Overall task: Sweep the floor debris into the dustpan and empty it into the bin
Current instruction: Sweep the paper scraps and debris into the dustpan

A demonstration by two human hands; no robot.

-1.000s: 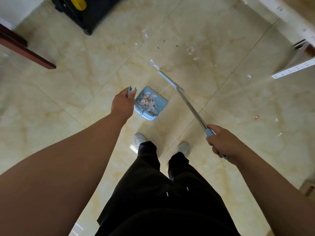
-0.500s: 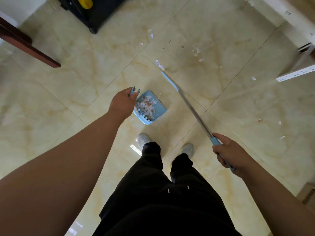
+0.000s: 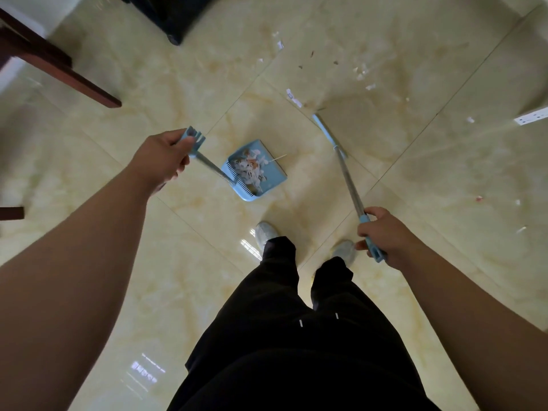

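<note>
Nearest, at 3 o'clock from the shoes, the right hand is gripping the blue end of the broom with curled fingers, and it is sitting closer to the body than 1 second ago. At 10 o'clock the left hand is closed round the top of the dustpan handle; it is swinging outward, so the handle is now leaning away from the pan instead of hiding behind the hand. The dustpan is staying at 12 o'clock just ahead of the feet, holding a heap of pale scraps. The broom head is drifting to 1 o'clock, apart from the pan. Farther out at 1 o'clock, loose bits are still lying on the tiles, so sweeping is likely not finished. A black object is showing at 11 o'clock; I cannot tell if it is the bin
</note>
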